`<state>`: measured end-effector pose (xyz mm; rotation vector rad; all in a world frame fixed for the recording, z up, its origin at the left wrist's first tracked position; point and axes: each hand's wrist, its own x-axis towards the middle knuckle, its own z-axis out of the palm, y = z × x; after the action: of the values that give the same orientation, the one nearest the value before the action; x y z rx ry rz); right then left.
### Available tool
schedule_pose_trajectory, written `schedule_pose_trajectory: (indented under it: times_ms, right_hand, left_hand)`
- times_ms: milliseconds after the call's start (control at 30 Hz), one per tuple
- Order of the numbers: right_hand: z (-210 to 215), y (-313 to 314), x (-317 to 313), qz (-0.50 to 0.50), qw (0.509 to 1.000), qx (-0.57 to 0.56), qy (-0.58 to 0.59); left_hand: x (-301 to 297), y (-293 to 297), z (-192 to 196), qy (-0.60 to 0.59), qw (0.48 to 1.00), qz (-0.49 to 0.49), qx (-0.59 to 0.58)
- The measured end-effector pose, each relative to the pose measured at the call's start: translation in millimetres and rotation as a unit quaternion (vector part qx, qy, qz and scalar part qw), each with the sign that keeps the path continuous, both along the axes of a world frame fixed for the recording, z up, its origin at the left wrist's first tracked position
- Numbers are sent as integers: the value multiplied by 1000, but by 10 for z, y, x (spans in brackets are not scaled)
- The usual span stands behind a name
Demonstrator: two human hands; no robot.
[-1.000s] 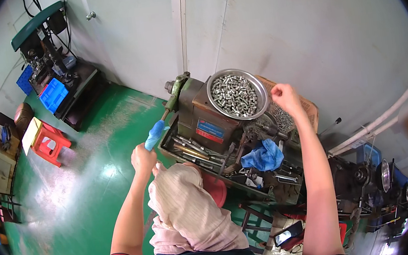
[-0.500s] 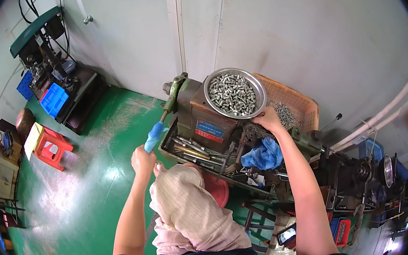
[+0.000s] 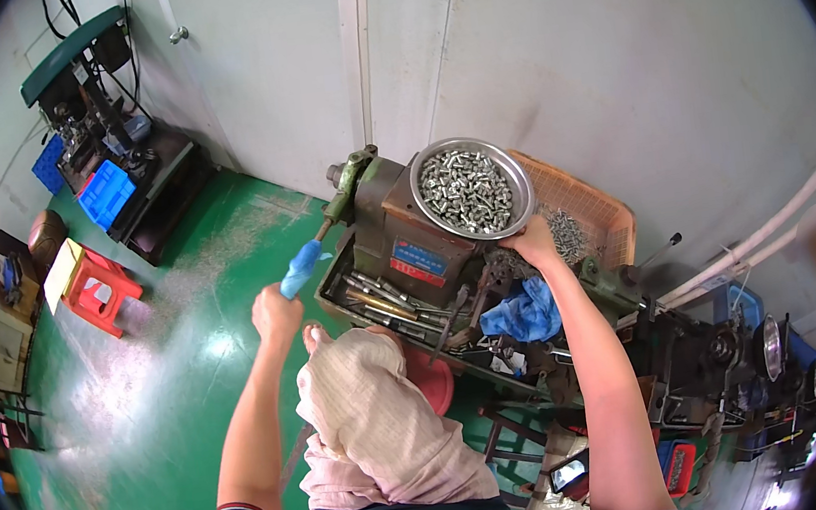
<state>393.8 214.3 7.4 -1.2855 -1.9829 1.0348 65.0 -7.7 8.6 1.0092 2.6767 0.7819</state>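
My left hand point(image 3: 276, 312) is closed in a fist round the lower end of a machine lever, whose grip is wrapped in blue cloth point(image 3: 303, 267). That lever runs up to a green arm point(image 3: 351, 183) on the left end of a bench machine point(image 3: 392, 219). My right hand point(image 3: 531, 241) is at the machine, just below the rim of a round metal bowl point(image 3: 419, 203). Its fingers are bent together; their tips and anything between them are hidden. Small shiny metal parts point(image 3: 466, 191) fill the bowl, which rests on top of the machine.
Behind my right hand an orange-brown basket point(image 3: 603, 202) holds more small parts. A blue rag point(image 3: 525, 310) and metal rods point(image 3: 388, 303) lie on the machine's tray. A red stool point(image 3: 98, 290) stands left, near a drill press point(image 3: 93, 99). More machinery point(image 3: 716, 351) is at right.
My left hand and the lever grip have shifted slightly left and away from me. My right hand stays at nearly the same place below the bowl. The whole view has tilted a little.
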Motion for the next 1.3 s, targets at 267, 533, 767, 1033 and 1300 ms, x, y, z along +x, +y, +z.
schedule_pose_trajectory:
  times_ms: [267, 533, 767, 1033, 1300]
  right_hand:
    - [360, 181, 262, -61, 976, 89, -191]
    - [588, 263, 1644, -292, 803, 151, -497]
    - [358, -449, 2705, -328, 790, 214, -472]
    - [500, -1125, 2705, -323, 763, 210, -520]
    - [532, -1239, 2591, -339, 764, 202, -511]
  left_hand:
    - [-589, 97, 31, 60, 995, 26, -79]
    - [-604, 113, -2, 50, 994, 27, -88]
    - [-624, 100, -10, 47, 995, 16, -82]
    - [-627, 95, -36, 48, 996, 6, -70]
    - [-629, 96, -36, 45, 997, 2, -65]
